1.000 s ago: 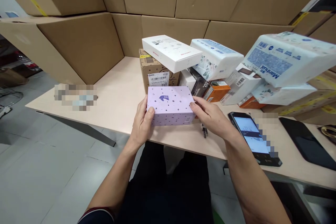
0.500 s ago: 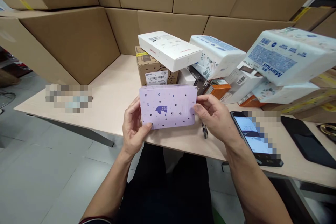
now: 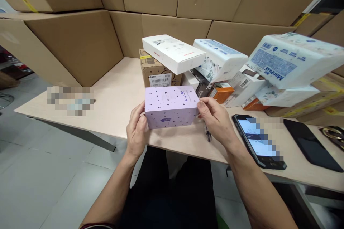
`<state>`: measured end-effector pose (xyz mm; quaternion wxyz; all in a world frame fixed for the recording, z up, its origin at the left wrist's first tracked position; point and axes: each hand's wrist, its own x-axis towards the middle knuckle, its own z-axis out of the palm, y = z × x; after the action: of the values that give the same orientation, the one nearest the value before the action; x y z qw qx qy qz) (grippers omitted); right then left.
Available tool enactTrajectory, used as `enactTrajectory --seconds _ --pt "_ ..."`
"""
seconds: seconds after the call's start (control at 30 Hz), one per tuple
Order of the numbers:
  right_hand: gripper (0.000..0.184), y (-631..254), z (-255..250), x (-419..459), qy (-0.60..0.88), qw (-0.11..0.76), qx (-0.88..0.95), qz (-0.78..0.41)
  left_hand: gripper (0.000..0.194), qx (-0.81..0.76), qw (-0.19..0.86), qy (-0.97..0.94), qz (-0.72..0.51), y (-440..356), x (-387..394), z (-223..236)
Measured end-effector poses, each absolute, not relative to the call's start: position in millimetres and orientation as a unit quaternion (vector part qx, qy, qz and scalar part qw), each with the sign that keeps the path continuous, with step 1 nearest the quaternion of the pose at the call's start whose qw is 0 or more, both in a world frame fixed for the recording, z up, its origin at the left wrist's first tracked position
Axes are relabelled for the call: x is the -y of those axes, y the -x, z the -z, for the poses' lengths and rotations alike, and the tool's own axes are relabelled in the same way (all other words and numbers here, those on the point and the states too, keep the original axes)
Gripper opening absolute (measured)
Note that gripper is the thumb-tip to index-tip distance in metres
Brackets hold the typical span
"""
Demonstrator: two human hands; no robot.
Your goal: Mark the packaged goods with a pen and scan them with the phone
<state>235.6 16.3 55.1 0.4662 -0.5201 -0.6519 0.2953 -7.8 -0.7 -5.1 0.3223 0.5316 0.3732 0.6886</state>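
A light purple box (image 3: 172,105) with small dark ring marks and a purple printed figure is held between my two hands over the table's front edge. My left hand (image 3: 137,128) grips its left end, thumb near the front corner. At the right end, my right hand (image 3: 215,120) has its thumb on the edge and its fingers behind. Just behind the purple box stands a brown carton (image 3: 154,71) with a white barcode label, and a flat white box (image 3: 174,53) lies tilted on top. Below my right hand a dark pen (image 3: 208,133) lies on the table, partly hidden.
Tissue packs (image 3: 282,57) and several small boxes, one an orange box (image 3: 221,92), are piled at the right. A lit handheld device (image 3: 258,141) and a black phone (image 3: 313,145) lie before them. Large cardboard boxes (image 3: 75,46) wall the table's left and back.
Both hands have turned the purple box: its printed top tipped toward me and now faces the front, with another face uppermost. My left hand has shifted slightly left. The piled goods stay put.
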Motion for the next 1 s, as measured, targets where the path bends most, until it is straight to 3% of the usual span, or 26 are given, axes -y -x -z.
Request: enactTrajectory --seconds 0.33,0.47,0.63,0.87,1.0 --pt "0.027 -235.9 -55.4 -12.9 0.464 0.525 0.637 -0.321 0.048 -0.311 0.304 -0.565 -0.702 7.1 0.3 3.9" --pt "0.024 -235.7 -54.9 -12.6 0.48 0.532 0.637 -0.284 0.034 -0.289 0.303 -0.531 -0.737 6.2 0.2 6.6" --pt "0.037 -237.0 -58.4 -12.9 0.509 0.507 0.646 -0.256 0.018 -0.303 0.238 -0.562 -0.732 4.5 -0.4 6.3" --pt "0.036 -234.6 -57.3 -11.1 0.531 0.455 0.668 -0.254 0.049 -0.351 0.203 -0.596 -0.693 6.0 2.1 4.9" --pt "0.03 -232.4 -50.5 -13.5 0.53 0.448 0.659 -0.291 0.051 -0.359 0.197 -0.605 -0.683 9.1 1.6 5.3"
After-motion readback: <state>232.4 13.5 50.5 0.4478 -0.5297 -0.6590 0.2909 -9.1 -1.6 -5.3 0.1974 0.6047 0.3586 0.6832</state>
